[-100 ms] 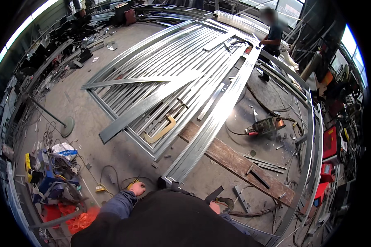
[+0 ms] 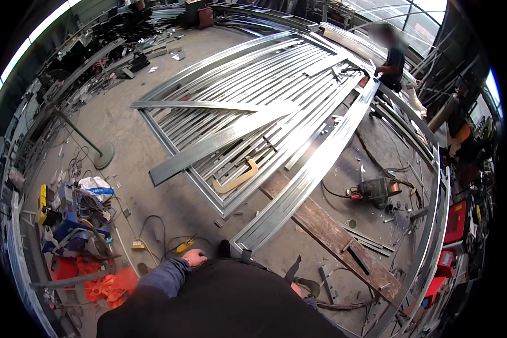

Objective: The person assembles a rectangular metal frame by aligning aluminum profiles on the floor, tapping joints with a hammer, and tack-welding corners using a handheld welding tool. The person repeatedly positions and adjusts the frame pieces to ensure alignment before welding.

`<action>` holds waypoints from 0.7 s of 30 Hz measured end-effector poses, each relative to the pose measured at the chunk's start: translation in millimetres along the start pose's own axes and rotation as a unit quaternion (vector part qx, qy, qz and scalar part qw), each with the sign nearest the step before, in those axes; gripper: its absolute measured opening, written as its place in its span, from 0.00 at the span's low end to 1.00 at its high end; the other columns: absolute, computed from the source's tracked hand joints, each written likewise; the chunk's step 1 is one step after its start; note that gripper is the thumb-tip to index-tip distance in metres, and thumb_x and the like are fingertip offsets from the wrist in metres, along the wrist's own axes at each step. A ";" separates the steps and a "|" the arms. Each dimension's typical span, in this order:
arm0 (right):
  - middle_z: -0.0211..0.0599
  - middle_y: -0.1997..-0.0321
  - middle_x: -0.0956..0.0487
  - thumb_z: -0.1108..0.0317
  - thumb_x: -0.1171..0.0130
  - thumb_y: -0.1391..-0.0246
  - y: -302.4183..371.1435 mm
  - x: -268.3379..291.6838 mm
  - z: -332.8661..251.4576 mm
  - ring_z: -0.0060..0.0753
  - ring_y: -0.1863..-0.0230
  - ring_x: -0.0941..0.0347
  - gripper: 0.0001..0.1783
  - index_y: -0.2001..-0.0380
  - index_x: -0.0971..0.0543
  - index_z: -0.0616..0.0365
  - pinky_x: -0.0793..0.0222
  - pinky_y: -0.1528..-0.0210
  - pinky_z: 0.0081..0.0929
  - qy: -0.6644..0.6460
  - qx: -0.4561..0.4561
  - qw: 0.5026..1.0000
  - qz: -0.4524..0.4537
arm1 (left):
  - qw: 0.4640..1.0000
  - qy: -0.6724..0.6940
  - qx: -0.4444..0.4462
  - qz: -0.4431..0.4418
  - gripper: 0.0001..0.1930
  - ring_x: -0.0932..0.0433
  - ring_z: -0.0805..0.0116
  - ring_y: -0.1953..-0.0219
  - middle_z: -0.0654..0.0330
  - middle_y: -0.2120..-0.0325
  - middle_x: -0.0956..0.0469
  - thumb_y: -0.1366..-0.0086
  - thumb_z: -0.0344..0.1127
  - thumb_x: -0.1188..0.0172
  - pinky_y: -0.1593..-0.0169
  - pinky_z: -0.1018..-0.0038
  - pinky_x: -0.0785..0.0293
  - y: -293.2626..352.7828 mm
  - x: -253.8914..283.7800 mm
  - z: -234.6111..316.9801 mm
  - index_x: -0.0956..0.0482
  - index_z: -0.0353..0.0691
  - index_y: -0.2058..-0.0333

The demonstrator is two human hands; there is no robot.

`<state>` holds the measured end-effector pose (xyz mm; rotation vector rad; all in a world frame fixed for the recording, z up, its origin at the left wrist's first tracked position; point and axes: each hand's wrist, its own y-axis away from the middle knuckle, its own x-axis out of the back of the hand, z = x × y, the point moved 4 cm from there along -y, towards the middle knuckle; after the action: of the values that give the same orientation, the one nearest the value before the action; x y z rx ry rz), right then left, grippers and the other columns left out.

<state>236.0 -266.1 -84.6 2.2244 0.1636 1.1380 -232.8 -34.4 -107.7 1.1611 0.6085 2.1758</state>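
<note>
My left hand [image 2: 195, 257] hangs at the front of my body with its fingers loosely curled, and nothing shows in it. Just beyond it on the floor lies a yellow tool with a cord [image 2: 184, 246]. Only a sliver of my right hand [image 2: 296, 289] appears at my right side; its fingers are hidden. Long galvanized steel channels [image 2: 298, 197] run away from close in front of me. To their left is a metal frame [image 2: 208, 197] filled with parallel bars. A loose flat steel length [image 2: 208, 149] lies slanted across it, near a yellow C-shaped clamp [image 2: 239, 180].
A co-worker [image 2: 393, 65] stands at the far right end of the frame. A rusty plank [image 2: 338, 236] passes under the channels. A wire-feed machine [image 2: 377, 191] with cables sits on the right floor. Tools and orange sheeting [image 2: 110, 287] clutter the left; a round-based stand [image 2: 104, 156] is beyond.
The view has swung, so the frame, channels and floor items sit farther right in the picture. My left hand keeps nearly the same pose. The steel pieces show no clear movement of their own.
</note>
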 end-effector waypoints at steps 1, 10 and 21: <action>0.57 0.60 0.14 0.55 0.39 0.39 4.6 22.8 -13.8 0.50 0.56 0.13 0.21 0.59 0.17 0.65 0.19 0.54 0.50 -0.050 0.025 0.997 -0.052 | 1.000 0.008 0.003 -0.007 0.27 0.16 0.47 0.45 0.45 0.50 0.13 0.36 0.52 0.33 0.39 0.60 0.22 3.8 -0.5 -1.9 0.14 0.35 0.47; 0.39 0.57 0.14 0.56 0.37 0.32 -182.0 117.9 67.1 0.30 0.62 0.19 0.28 0.39 0.21 0.67 0.25 0.62 0.30 -0.236 -0.079 0.942 0.227 | 0.970 0.222 -0.045 0.084 0.20 0.15 0.65 0.48 0.53 0.51 0.13 0.29 0.37 0.36 0.42 0.69 0.21 -2.0 126.5 77.7 0.18 0.32 0.43; 0.64 0.22 0.36 0.38 0.52 0.25 -319.7 149.7 -118.7 0.59 0.21 0.40 0.47 0.23 0.42 0.71 0.43 0.22 0.47 -0.381 -0.226 0.818 0.366 | 0.929 0.027 -0.231 0.288 0.21 0.16 0.56 0.53 0.52 0.50 0.18 0.37 0.33 0.34 0.47 0.65 0.19 -288.7 441.5 141.7 0.17 0.37 0.45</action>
<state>290.7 100.9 -116.5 2.1281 -1.2527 0.4239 -226.0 492.0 37.9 1.1041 -0.2739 2.6385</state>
